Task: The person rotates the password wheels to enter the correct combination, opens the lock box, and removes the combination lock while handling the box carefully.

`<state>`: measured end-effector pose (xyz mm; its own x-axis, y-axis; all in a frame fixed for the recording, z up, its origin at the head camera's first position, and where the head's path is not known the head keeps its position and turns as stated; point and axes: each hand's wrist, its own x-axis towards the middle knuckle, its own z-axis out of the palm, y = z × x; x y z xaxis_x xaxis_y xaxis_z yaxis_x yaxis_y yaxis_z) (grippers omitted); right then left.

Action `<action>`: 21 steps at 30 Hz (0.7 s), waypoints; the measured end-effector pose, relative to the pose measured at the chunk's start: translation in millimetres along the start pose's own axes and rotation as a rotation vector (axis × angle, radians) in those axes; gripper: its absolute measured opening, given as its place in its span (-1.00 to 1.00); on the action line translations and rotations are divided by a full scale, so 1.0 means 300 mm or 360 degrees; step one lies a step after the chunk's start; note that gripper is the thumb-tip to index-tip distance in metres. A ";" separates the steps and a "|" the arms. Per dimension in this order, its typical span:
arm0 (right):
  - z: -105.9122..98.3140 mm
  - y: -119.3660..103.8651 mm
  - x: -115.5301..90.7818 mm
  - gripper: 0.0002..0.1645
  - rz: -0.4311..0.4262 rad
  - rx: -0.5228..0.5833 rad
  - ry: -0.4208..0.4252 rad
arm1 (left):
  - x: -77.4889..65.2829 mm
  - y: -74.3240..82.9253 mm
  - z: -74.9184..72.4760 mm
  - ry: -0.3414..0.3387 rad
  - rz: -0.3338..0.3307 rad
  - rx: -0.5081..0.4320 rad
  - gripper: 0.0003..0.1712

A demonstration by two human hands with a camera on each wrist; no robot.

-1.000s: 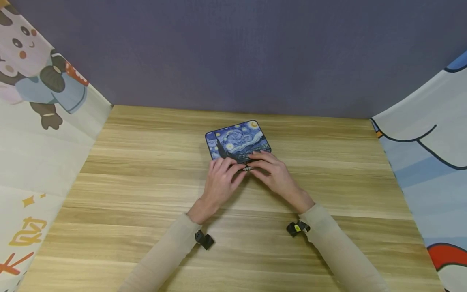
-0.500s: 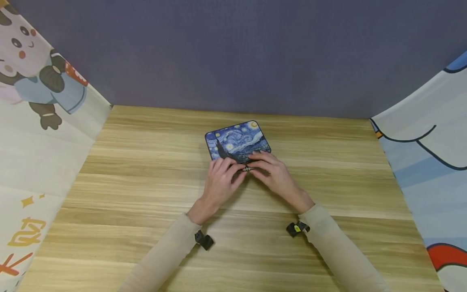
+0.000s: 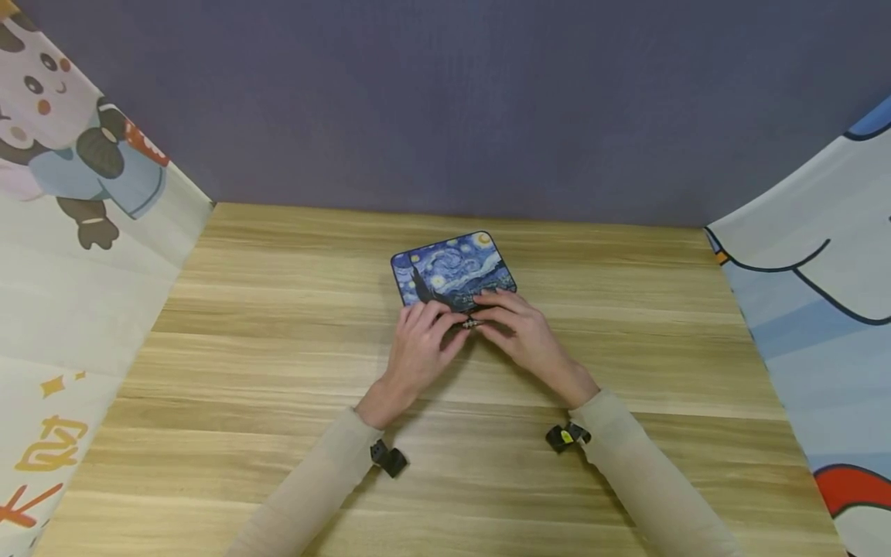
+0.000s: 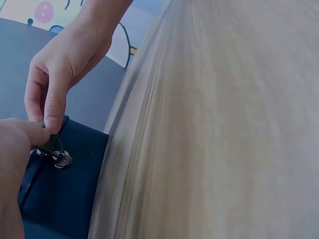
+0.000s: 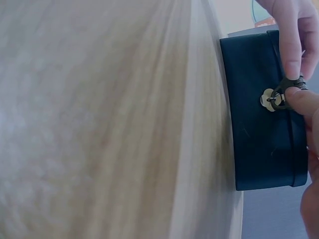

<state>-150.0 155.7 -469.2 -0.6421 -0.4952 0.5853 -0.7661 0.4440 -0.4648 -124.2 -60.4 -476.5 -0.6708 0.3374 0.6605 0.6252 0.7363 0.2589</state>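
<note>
A person's left hand point(image 3: 421, 336) and right hand point(image 3: 522, 334) pinched the metal clasp point(image 5: 269, 101) of a Starry Night tin box point(image 3: 452, 271) near the desk's point(image 3: 278, 348) far edge, virtually unmoved from a second earlier, the fastening seemingly unfinished.

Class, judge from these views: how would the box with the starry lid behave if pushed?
The box would probably hold its shape: its dark front wall looks straight and flat. Resting low and wide on the table, it seems more likely to slide than roll or tip.
</note>
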 end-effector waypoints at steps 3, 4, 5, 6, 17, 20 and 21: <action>0.001 -0.001 -0.001 -0.71 0.0008 -0.0004 -0.0005 | -0.001 -0.001 -0.001 0.0003 0.0008 0.0000 -0.74; 0.001 0.000 -0.001 -0.71 0.0010 -0.0004 -0.0006 | -0.001 -0.001 0.000 0.0005 0.0010 0.0000 -0.74; 0.001 0.000 -0.002 -0.71 0.0012 -0.0005 -0.0007 | 0.000 -0.001 0.000 0.0007 0.0012 -0.0001 -0.73; 0.001 0.000 -0.002 -0.71 0.0014 -0.0007 -0.0007 | 0.000 -0.001 0.000 0.0009 0.0013 0.0000 -0.73; 0.003 -0.001 -0.004 -0.71 0.0023 -0.0002 -0.0009 | -0.001 -0.003 0.001 0.0010 0.0012 0.0004 -0.73; 0.003 -0.002 -0.003 -0.71 0.0027 0.0002 -0.0009 | -0.001 -0.004 0.000 0.0012 0.0012 0.0003 -0.73; 0.002 -0.002 -0.004 -0.71 0.0030 0.0002 -0.0009 | 0.000 -0.004 0.000 0.0012 0.0012 0.0004 -0.74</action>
<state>-148.9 155.4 -470.1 -0.6564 -0.4909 0.5729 -0.7540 0.4521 -0.4765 -124.8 -61.2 -476.8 -0.6630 0.3385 0.6677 0.6291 0.7354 0.2519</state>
